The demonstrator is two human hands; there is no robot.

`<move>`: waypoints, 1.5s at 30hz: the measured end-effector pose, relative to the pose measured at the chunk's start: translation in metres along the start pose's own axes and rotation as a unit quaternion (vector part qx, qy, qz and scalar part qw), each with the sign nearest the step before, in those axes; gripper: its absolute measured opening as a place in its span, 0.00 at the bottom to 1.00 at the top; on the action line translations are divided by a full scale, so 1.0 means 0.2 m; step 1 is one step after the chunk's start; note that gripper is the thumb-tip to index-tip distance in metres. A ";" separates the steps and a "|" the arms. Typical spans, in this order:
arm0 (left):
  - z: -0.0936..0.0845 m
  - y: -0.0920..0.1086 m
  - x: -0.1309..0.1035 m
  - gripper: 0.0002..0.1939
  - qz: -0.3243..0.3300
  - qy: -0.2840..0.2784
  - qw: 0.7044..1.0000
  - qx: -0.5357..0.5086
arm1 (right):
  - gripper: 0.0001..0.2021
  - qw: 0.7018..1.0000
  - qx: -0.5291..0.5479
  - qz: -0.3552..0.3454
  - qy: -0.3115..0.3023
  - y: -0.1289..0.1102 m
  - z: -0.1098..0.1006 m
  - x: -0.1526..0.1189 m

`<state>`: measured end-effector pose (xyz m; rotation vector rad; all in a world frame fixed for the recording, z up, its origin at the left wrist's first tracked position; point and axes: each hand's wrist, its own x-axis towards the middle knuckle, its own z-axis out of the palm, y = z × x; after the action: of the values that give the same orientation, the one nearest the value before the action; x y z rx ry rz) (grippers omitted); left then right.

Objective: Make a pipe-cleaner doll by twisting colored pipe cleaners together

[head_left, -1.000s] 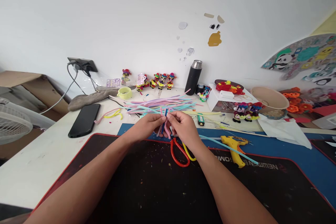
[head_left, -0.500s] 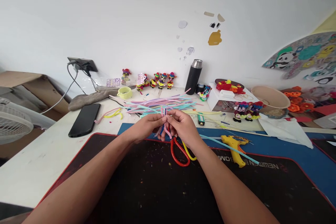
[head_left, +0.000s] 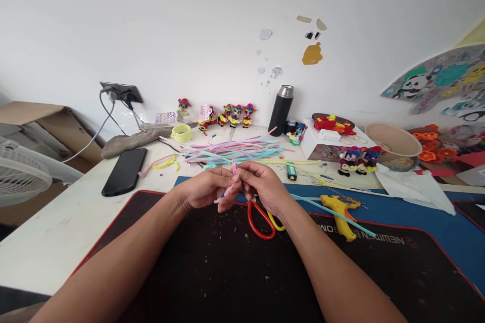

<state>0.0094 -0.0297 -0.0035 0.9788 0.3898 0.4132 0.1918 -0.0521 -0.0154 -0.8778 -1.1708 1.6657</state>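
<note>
Pink and blue pipe cleaners (head_left: 234,167) stick out between my two hands, above the front part of the dark mat. My left hand (head_left: 210,187) is closed on them from the left, its lower fingers curled beneath. From the right, my right hand (head_left: 261,184) pinches them as well, its fingertips meeting those of the left. Much of the bundle is hidden by the fingers. Scissors with red and yellow handles (head_left: 261,229) lie on the mat just below my right hand, their blades out of sight. Behind the hands lies a pile of pastel pipe cleaners (head_left: 231,151).
A yellow glue gun (head_left: 341,214) lies right of my right forearm, with a light blue strip across it. A black phone (head_left: 124,172) is at the left. Small figures (head_left: 235,116), a black flask (head_left: 281,111) and a beige bowl (head_left: 394,140) stand along the back.
The pipe cleaners have turned between my fingers; the pink and blue ends that hung below and the tips above show less. The view has shifted slightly.
</note>
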 end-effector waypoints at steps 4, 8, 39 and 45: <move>-0.02 -0.01 0.00 0.19 -0.003 -0.026 0.999 -0.026 | 0.14 0.999 0.035 0.008 -0.018 0.01 0.01 0.00; -0.03 -0.03 0.02 0.16 0.002 0.014 1.000 -0.014 | 0.15 0.999 0.045 -0.008 0.004 0.02 0.02 0.00; -0.02 0.01 0.04 0.14 0.247 0.311 0.833 0.384 | 0.18 0.994 0.096 0.032 0.026 0.01 0.02 0.01; -0.02 0.01 0.04 0.12 0.256 0.312 0.819 0.408 | 0.18 0.994 0.103 0.032 0.027 0.01 0.02 0.01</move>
<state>0.0153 -0.0222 -0.0048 1.8024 0.9535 1.1293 0.1873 -0.0512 -0.0164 -0.8323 -0.9233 1.7667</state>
